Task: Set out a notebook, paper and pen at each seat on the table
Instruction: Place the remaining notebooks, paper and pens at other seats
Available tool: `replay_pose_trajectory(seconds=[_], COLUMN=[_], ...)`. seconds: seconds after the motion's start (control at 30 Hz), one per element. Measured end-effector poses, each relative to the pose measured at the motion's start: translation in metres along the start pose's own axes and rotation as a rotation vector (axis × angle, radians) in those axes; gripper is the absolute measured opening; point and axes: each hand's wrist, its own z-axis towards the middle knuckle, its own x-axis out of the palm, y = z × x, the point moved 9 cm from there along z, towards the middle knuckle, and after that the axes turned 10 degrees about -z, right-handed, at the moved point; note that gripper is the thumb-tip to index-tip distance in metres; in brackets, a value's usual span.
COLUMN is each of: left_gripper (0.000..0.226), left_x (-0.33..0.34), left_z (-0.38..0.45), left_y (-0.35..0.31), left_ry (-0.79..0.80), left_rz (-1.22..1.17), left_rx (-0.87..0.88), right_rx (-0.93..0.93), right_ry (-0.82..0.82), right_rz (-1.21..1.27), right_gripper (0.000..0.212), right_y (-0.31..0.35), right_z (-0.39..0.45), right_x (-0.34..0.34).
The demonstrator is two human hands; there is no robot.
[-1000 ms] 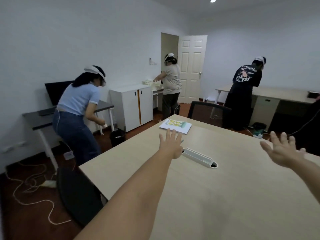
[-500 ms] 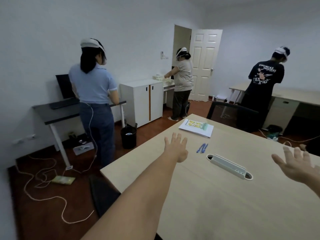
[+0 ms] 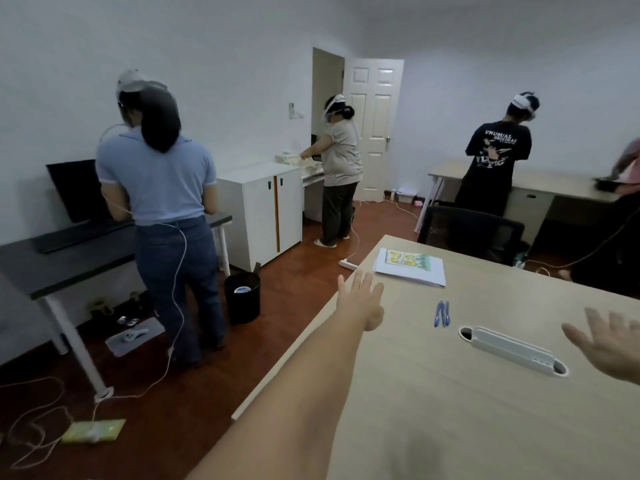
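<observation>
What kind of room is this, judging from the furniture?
Most likely an office or meeting room: a large light wood table with a built-in cable socket box, an office chair at its far end, and desks along the walls, one with a dark monitor.

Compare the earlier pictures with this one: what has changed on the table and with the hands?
Nothing was gripped or released. The blue pens, hidden behind the left hand a second ago, now show. Both hands stay open above the table, right hand included. The notebook and paper lie unmoved.
</observation>
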Motion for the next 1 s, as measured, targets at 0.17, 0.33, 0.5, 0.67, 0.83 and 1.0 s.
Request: replay_pose_trajectory(seconds=[0.17,0.33,0.5,0.67,0.83,1.0], left_gripper=[0.058,0.058,0.057,0.059,0.060,0.062], left_x=[-0.035,-0.036,-0.065,-0.069,-0.086,-0.101], left_z=[0.037,0.059,0.084,0.119,0.170,0.200], left_y=[0.079,0.101,0.137,0.193,0.230,0.263], left_ry=[0.003,0.025,-0.020,-0.013,0.008,0.044], left_rz=[-0.029,-0.034,-0.060,-0.087,-0.075,-0.094], left_rx=[0.075,0.151,0.150,0.178,0.326,0.398], right_rx=[0.002,0.089,0.102,0.101,0.156,0.174], right_ry=[0.017,-0.001,-0.030,0.064,0.050,0.075], right_rz=[-0.089,-0.055,-0.131,-0.125,-0.084,-0.075], right_gripper=[0.090,0.103,0.123,0.090,0.073,0.071], right_y=[0.118,0.133,0.162,0.240,0.328,0.405], right_z=[-0.056,-0.052,-0.021,-0.021,-0.012,-0.012], right_x=[-0.013,-0.018,-0.018,-0.005,0.008,0.021])
